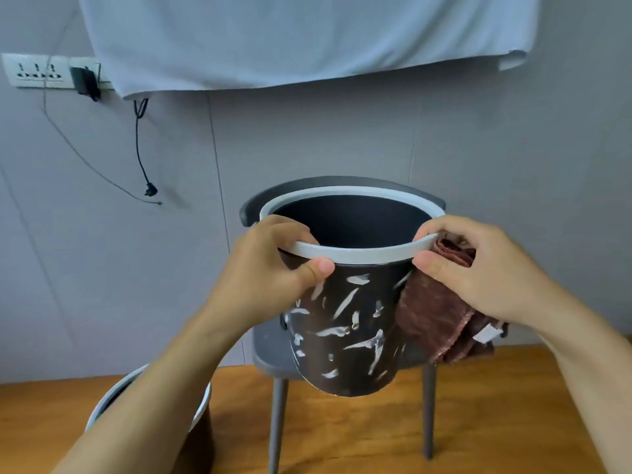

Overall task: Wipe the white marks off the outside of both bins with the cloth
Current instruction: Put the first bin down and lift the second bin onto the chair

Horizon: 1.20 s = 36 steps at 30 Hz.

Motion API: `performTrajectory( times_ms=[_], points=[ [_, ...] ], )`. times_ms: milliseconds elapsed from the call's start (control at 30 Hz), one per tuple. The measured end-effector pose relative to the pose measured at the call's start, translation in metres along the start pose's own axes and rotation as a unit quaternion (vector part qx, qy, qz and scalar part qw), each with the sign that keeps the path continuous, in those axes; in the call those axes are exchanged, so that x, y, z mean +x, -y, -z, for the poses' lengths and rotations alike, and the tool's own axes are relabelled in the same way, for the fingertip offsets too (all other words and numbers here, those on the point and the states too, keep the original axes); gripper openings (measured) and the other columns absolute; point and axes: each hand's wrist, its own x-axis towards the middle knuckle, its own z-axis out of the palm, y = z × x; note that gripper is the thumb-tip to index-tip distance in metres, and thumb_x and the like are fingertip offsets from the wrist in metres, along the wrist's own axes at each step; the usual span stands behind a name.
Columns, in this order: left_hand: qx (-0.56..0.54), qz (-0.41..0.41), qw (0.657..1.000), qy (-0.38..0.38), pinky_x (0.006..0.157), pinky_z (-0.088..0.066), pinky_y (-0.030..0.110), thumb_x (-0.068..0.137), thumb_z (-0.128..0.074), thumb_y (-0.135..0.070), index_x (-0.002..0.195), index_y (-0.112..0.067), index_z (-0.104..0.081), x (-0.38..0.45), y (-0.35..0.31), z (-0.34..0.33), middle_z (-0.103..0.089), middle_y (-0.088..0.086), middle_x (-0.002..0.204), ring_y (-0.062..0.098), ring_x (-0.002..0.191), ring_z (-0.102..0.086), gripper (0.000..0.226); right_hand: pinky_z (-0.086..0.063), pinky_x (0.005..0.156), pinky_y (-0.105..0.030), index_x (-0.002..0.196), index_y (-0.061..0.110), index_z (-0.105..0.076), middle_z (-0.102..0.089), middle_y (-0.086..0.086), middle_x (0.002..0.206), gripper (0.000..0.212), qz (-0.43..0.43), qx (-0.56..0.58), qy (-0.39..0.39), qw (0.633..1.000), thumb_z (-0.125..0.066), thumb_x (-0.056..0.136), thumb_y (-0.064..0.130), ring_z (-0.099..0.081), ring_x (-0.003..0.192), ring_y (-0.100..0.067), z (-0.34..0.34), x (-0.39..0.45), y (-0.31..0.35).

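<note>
The dark bin (345,323), streaked all over its near side with white marks (345,302), is held up between the two hands, in front of a grey chair (270,357), its base tilted toward the camera and its pale rim (355,253) on top. The left hand (270,265) grips the rim at the left side, fingers curled over the edge into the opening and thumb pressed on the outer wall just below the rim. The right hand (478,268) grips the rim at the right side in the same way and also holds a brown cloth (441,319), which is bunched under its fingers and hangs down against the bin's right wall, a white label showing near the cloth's lower edge. Below the left forearm, a second bin (201,436) with a pale rim stands on the wooden floor (496,422), partly hidden by the arm. Beyond the hands is a grey wall (342,138) with a socket strip (34,71), a black plug and a dangling cable to the left, and a pale blue sheet (290,39) hanging above.
</note>
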Motion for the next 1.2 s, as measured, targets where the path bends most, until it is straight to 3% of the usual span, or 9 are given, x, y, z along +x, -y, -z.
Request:
performTrajectory(
  times_ms=[67, 233, 367, 500, 833, 1000, 1100, 1200],
  points=[
    [0.006, -0.004, 1.000, 0.019, 0.079, -0.052, 0.023, 0.082, -0.080, -0.040, 0.085, -0.033, -0.073, 0.009, -0.004, -0.015, -0.064, -0.018, 0.102, 0.003, 0.097, -0.061, 0.010, -0.044, 0.073, -0.020, 0.101, 0.047, -0.068, -0.069, 0.024, 0.099, 0.020, -0.011, 0.005, -0.005, 1.000, -0.066, 0.085, 0.058, -0.063, 0.096, 0.004, 0.008, -0.006, -0.014],
    [0.024, 0.001, 0.999, 0.035, 0.078, -0.051, 0.025, 0.081, -0.079, -0.042, 0.083, -0.034, -0.073, 0.020, -0.011, -0.039, -0.064, -0.019, 0.103, 0.003, 0.099, -0.060, 0.010, -0.047, 0.078, -0.021, 0.104, 0.044, -0.067, -0.070, 0.020, 0.102, 0.011, -0.038, 0.017, -0.003, 0.999, -0.070, 0.094, 0.043, -0.065, 0.099, 0.002, 0.010, -0.011, -0.047],
    [0.024, 0.007, 1.000, 0.016, 0.075, -0.046, 0.020, 0.079, -0.077, -0.046, 0.082, -0.035, -0.071, 0.023, -0.020, -0.041, -0.063, -0.020, 0.101, 0.001, 0.098, -0.059, 0.013, -0.047, 0.079, -0.019, 0.108, 0.047, -0.066, -0.070, 0.023, 0.105, 0.024, -0.019, 0.021, -0.014, 0.999, -0.062, 0.088, 0.059, -0.063, 0.104, 0.004, 0.020, -0.006, -0.052],
    [0.018, 0.001, 1.000, 0.004, 0.075, -0.046, 0.019, 0.074, -0.070, -0.059, 0.089, -0.042, -0.069, 0.023, -0.032, -0.035, -0.062, -0.026, 0.104, -0.004, 0.099, -0.058, 0.023, -0.051, 0.081, -0.028, 0.113, 0.041, -0.069, -0.073, 0.016, 0.102, 0.035, 0.001, 0.046, -0.012, 0.999, -0.062, 0.086, 0.062, -0.067, 0.099, -0.003, 0.031, -0.008, -0.051],
    [0.029, 0.027, 0.999, 0.008, 0.076, -0.050, 0.025, 0.081, -0.075, -0.051, 0.083, -0.038, -0.069, 0.019, -0.038, -0.034, -0.064, -0.021, 0.097, -0.005, 0.097, -0.055, 0.014, -0.047, 0.079, -0.023, 0.104, 0.042, -0.070, -0.071, 0.017, 0.097, 0.012, -0.007, 0.068, 0.000, 0.998, -0.068, 0.092, 0.046, -0.066, 0.097, -0.001, 0.030, -0.008, -0.047],
    [0.027, 0.021, 0.999, 0.014, 0.078, -0.050, 0.023, 0.070, -0.063, -0.072, 0.095, -0.049, -0.065, 0.010, -0.037, -0.026, -0.061, -0.029, 0.103, -0.005, 0.098, -0.056, 0.034, -0.045, 0.076, -0.019, 0.106, 0.043, -0.069, -0.070, 0.021, 0.098, 0.025, 0.013, 0.049, -0.010, 0.999, -0.063, 0.087, 0.059, -0.064, 0.097, 0.002, 0.033, -0.012, -0.039],
    [0.020, 0.046, 0.999, 0.012, 0.077, -0.049, 0.023, 0.079, -0.073, -0.057, 0.086, -0.041, -0.069, 0.007, -0.025, -0.031, -0.063, -0.025, 0.099, -0.007, 0.097, -0.055, 0.018, -0.048, 0.078, -0.024, 0.106, 0.044, -0.069, -0.069, 0.022, 0.098, 0.027, -0.006, 0.052, 0.003, 0.999, -0.062, 0.085, 0.061, -0.064, 0.098, 0.002, 0.021, -0.010, -0.042],
    [0.014, 0.060, 0.998, 0.014, 0.080, -0.046, 0.022, 0.083, -0.074, -0.047, 0.090, -0.036, -0.070, 0.007, -0.014, -0.036, -0.064, -0.020, 0.106, -0.002, 0.098, -0.057, 0.014, -0.053, 0.084, -0.028, 0.105, 0.046, -0.067, -0.068, 0.026, 0.101, 0.022, -0.027, 0.043, 0.010, 0.999, -0.063, 0.088, 0.058, -0.061, 0.101, 0.006, 0.006, -0.005, -0.047]
  ],
)
